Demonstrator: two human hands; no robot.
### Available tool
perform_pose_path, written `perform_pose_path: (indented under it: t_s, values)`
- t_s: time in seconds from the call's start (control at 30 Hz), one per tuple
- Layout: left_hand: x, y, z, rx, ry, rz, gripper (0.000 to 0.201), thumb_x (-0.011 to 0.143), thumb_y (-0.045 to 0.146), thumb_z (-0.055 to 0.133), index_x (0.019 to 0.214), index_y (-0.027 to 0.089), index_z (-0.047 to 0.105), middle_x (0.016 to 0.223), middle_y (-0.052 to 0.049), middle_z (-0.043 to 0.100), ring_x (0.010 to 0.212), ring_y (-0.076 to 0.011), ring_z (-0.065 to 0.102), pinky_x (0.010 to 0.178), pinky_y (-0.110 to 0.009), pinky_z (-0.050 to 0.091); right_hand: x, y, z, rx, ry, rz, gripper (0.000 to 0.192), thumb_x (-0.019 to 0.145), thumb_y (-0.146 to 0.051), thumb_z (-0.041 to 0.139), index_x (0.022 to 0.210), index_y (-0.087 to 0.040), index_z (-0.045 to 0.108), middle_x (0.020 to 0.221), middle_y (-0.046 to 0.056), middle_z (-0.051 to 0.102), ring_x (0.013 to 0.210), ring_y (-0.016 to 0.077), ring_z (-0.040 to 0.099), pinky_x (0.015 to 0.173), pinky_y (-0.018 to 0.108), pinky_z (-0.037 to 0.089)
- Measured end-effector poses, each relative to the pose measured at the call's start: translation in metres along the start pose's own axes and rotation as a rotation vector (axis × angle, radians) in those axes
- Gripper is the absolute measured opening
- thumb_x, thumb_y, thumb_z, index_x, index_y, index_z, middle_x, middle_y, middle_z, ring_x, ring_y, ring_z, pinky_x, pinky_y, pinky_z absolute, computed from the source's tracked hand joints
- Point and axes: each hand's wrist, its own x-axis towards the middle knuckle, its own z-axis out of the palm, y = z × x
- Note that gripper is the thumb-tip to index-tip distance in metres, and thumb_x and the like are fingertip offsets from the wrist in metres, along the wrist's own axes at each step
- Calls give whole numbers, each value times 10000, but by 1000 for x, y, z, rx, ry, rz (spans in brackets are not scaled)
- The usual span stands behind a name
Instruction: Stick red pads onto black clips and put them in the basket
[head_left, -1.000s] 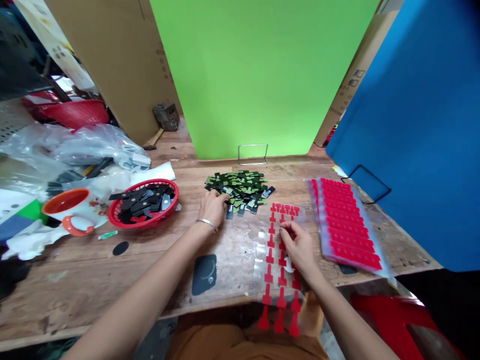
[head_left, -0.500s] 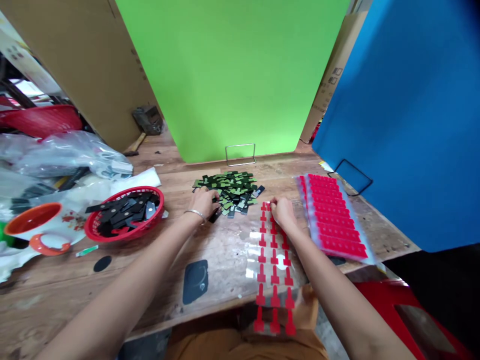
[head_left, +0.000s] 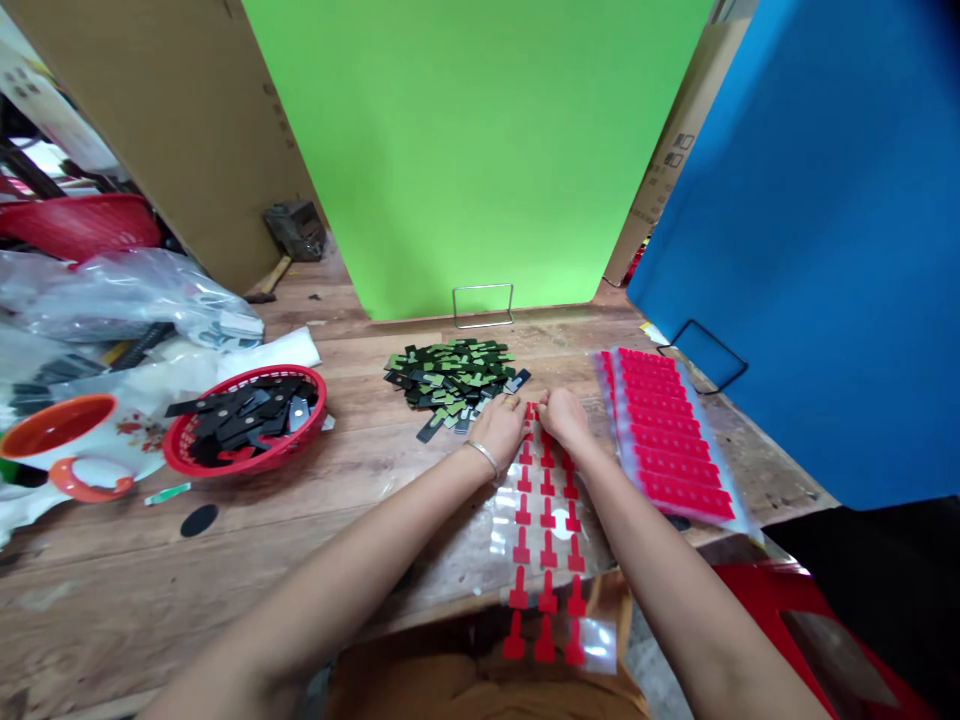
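Note:
A clear plastic sheet with rows of red T-shaped stickers lies in front of me, its near end hanging over the table edge. My right hand is closed at the sheet's far end, fingers curled against it. Close beside it on the left, my left hand has its fingers bent together at the sheet's far left corner; whatever they hold is hidden. Just beyond my left hand is a loose pile of small flat black, green and grey pieces.
At left stands a red basket of black pieces, beside a white and orange mug and plastic bags. A stack of red sticker sheets lies at right. Green and blue panels rise behind.
My left hand has moved right from the pile of small pieces to the far end of the sticker sheet. My right hand has stayed at the sheet's far end.

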Motion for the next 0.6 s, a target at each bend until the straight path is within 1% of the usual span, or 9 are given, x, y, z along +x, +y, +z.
perform_pose_path:
  t_s: [0.1, 0.23, 0.3, 0.4, 0.6]
  values:
    - [1, 4, 6, 34, 2, -28, 362, 840, 404, 426, 1074, 152, 539, 1123, -128, 529, 1019, -250, 420, 867, -375, 339, -2, 0, 1, -7, 23, -3, 175, 768, -218, 519, 800, -165, 683, 830, 132, 679, 781, 213, 628, 609, 256, 410]
    - [-1, 5, 6, 79, -8, -28, 365, 851, 398, 402, 1108, 165, 518, 1113, -126, 526, 1012, -258, 408, 870, -396, 306, -13, 1, 8, -4, 108, -47, 218, 810, -245, 479, 913, -181, 660, 961, 130, 640, 838, 196, 602, 655, 252, 400]
    - [-1, 4, 5, 97, -15, -21, 371, 857, 398, 387, 1131, 180, 508, 1118, -118, 523, 1011, -254, 408, 867, -390, 298, -18, 1, 12, 1, 148, -76, 231, 831, -249, 448, 902, -179, 656, 996, 134, 616, 865, 198, 586, 677, 257, 392]
    - [0, 3, 4, 117, -25, -16, 372, 859, 404, 379, 1143, 199, 507, 1121, -107, 521, 1000, -249, 412, 852, -382, 296, -20, 2, 16, 14, 186, -103, 229, 839, -240, 427, 860, -176, 645, 974, 129, 609, 876, 205, 570, 688, 269, 382]
    - [2, 2, 4, 133, -34, -8, 381, 859, 425, 362, 1132, 213, 523, 1116, -99, 525, 981, -250, 414, 835, -386, 297, -16, 2, 15, 72, 220, -108, 115, 761, -205, 510, 818, -168, 603, 946, 115, 611, 878, 196, 548, 693, 259, 373]
